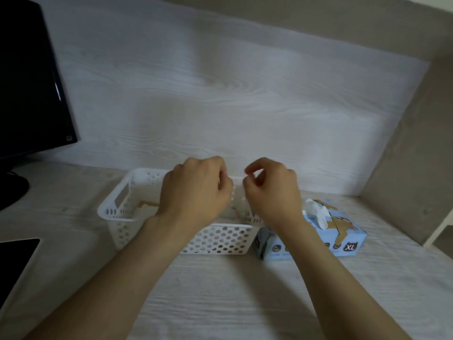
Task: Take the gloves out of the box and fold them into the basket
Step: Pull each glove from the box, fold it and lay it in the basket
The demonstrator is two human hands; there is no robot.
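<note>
Head view: left hand [196, 192] and right hand [272, 192] curl fingers over basket [220, 238] (grip unclear).

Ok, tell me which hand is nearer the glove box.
Right. The right hand is just left of the glove box, wrist over its corner; the left hand is farther left, over the basket.

Room items I can log from my feed:
- Table [220, 303]: pale whitewashed wood grain, spanning the whole lower view.
- Back panel [220, 94]: same pale grain, upright along the table's far edge.
- Wall [318, 18]: plain beige, above the back panel.
- Side panel [411, 143]: beige, closing the table's right end.
- Monitor [27, 82]: black, screen dark, far left; its dark base [12, 190] rests on the table.
- Flat device [14, 261]: dark screen, lying at the near left edge.
- Light: soft, dim, slightly bluish on the back panel.
</note>
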